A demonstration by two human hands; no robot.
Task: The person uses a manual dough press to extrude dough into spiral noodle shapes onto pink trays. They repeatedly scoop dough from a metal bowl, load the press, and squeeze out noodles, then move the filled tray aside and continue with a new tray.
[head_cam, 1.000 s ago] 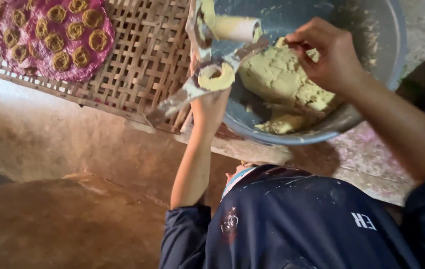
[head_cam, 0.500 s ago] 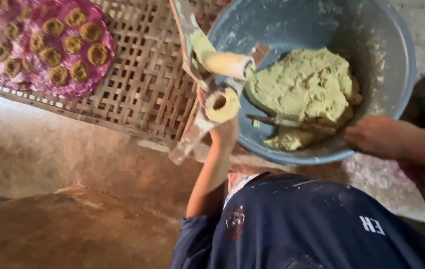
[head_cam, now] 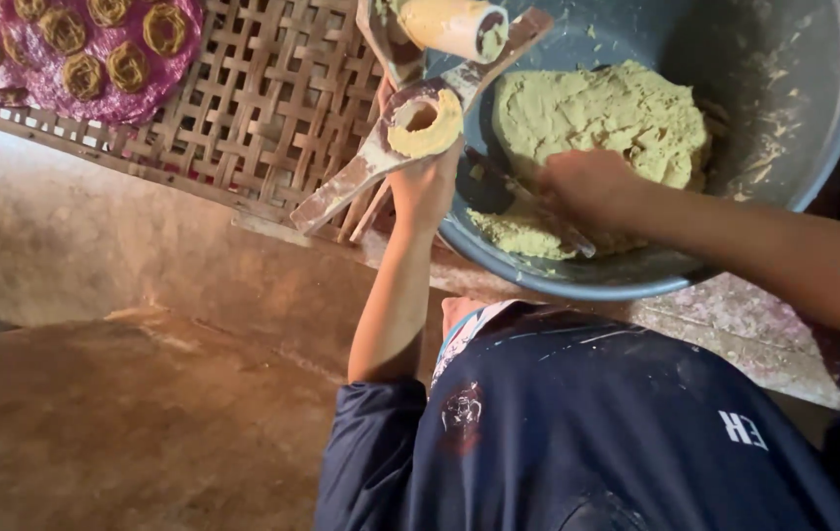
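Nearest the camera, a dark blue shirt [head_cam: 597, 423] fills the lower frame. Beyond it, left hand [head_cam: 423, 187] wrapped tight around a dough-caked wooden press [head_cam: 410, 128], its cup packed with yellowish dough, held at the near rim of the blue basin [head_cam: 813, 128]. Right hand [head_cam: 587, 187] fingers curled into the dough mound [head_cam: 607, 118] inside the basin; grip unclear. Farther left, a woven bamboo rack [head_cam: 253, 108] carrying a pink cloth [head_cam: 76, 88] with coiled dough rounds [head_cam: 166, 28].

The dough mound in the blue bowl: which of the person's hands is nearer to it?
Right. The right hand presses into the dough mound at its lower edge. The left hand is outside the blue bowl, holding a wooden press at its rim.
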